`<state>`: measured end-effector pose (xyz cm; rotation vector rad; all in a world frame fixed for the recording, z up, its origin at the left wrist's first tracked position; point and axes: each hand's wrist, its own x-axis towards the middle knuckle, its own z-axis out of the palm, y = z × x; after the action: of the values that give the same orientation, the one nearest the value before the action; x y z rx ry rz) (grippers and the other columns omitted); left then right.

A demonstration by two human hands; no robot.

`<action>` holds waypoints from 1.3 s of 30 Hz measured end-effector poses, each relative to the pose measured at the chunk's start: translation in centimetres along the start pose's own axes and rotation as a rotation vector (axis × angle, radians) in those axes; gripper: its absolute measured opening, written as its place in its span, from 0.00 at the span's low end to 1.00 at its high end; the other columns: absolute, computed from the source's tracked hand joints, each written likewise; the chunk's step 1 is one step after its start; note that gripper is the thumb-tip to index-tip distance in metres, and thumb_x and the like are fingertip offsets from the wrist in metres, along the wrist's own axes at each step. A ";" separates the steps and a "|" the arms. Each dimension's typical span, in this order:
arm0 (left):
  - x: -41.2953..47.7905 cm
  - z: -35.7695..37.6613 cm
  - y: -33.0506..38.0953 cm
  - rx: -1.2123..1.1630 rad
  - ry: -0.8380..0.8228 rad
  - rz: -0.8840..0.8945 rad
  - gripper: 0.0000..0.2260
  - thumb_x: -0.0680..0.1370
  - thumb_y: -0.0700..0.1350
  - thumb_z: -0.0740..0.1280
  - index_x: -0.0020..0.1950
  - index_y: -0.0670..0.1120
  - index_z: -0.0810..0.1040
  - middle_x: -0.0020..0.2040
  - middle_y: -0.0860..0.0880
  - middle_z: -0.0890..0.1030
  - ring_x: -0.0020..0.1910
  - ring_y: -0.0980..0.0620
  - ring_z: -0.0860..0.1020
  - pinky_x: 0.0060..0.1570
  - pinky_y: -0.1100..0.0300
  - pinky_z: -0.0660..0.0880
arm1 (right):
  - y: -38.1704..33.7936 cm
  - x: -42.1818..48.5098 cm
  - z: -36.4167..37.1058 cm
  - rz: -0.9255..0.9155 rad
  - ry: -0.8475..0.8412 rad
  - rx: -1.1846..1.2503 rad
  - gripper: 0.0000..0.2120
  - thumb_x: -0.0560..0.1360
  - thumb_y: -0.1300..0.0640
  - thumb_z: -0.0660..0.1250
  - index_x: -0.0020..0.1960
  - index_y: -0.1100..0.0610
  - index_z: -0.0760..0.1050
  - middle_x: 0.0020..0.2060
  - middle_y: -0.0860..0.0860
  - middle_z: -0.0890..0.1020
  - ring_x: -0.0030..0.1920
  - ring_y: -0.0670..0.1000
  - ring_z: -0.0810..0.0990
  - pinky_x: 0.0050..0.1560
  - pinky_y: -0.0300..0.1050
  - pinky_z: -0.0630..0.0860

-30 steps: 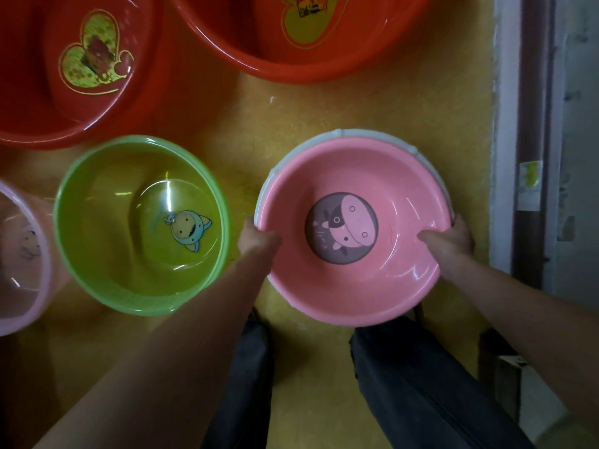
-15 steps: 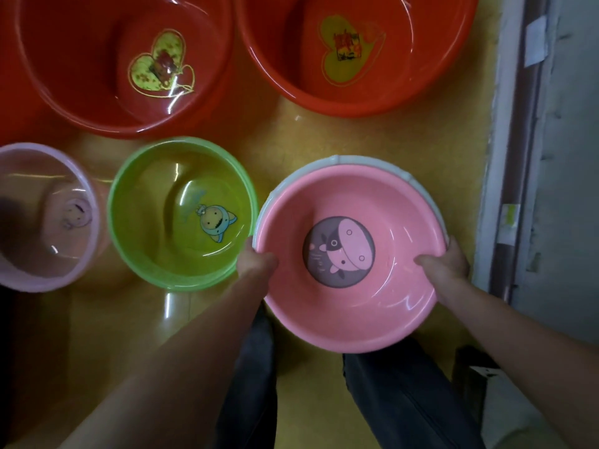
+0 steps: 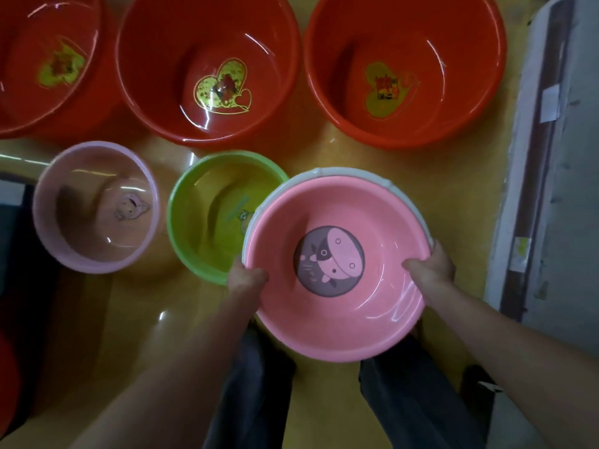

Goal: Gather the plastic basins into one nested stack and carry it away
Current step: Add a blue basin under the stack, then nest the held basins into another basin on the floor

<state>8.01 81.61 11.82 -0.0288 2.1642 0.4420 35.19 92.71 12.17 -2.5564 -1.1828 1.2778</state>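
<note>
Head view is showing both hands gripping a pink basin (image 3: 337, 264) by its rim, with a pale basin (image 3: 356, 172) nested beneath it, only its edge peeking out along the far side. Left hand (image 3: 246, 278) is clamping the rim at about nine o'clock, thumb hooked inside and fingers hidden under the edge; right hand (image 3: 431, 267) is doing the same at about three o'clock. The pair is hanging above the yellow floor (image 3: 453, 189), in front of the person's dark trousers (image 3: 259, 400).

The relation that matters is this one: the green basin (image 3: 207, 218) is lying at roughly ten o'clock from the held pair, nearer the left hand, and the pink rim is already overlapping its right edge in the picture. Whether the two are touching I cannot tell. Judging by that, the pair is probably heading leftward and down into the green basin, and it will need centring over the opening so the rims are not catching.

Further out at nine o'clock, a pale pink basin (image 3: 97, 205) is sitting apart from the green one. Three red basins, left (image 3: 48, 59), middle (image 3: 207, 69) and right (image 3: 405, 69), are lining the far side from eleven to one o'clock, all unstacked.
</note>
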 end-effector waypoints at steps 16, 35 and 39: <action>6.7 -12.2 -0.3 -0.112 0.044 -0.033 0.25 0.72 0.31 0.68 0.69 0.40 0.73 0.52 0.39 0.77 0.47 0.42 0.74 0.46 0.53 0.71 | -8.1 -6.0 9.8 -0.059 -0.056 -0.050 0.27 0.68 0.67 0.68 0.66 0.58 0.72 0.57 0.59 0.82 0.54 0.61 0.81 0.57 0.49 0.77; 13.5 -21.4 -1.2 -0.278 0.004 -0.061 0.29 0.70 0.28 0.66 0.70 0.42 0.71 0.52 0.42 0.77 0.50 0.41 0.75 0.48 0.50 0.75 | -16.0 -9.1 19.2 -0.134 -0.080 -0.153 0.30 0.68 0.65 0.69 0.70 0.56 0.70 0.59 0.58 0.81 0.57 0.60 0.80 0.58 0.48 0.76; 14.9 -21.2 -1.6 -0.282 0.016 -0.061 0.30 0.70 0.29 0.65 0.72 0.43 0.70 0.58 0.39 0.79 0.55 0.38 0.77 0.54 0.46 0.77 | -16.8 -8.1 20.8 -0.161 -0.104 -0.131 0.29 0.68 0.66 0.68 0.68 0.56 0.71 0.57 0.58 0.81 0.51 0.58 0.80 0.52 0.45 0.75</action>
<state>-17.15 75.40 10.82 -0.2554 2.0946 0.7098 7.41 93.54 9.88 -2.4454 -1.5066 1.3531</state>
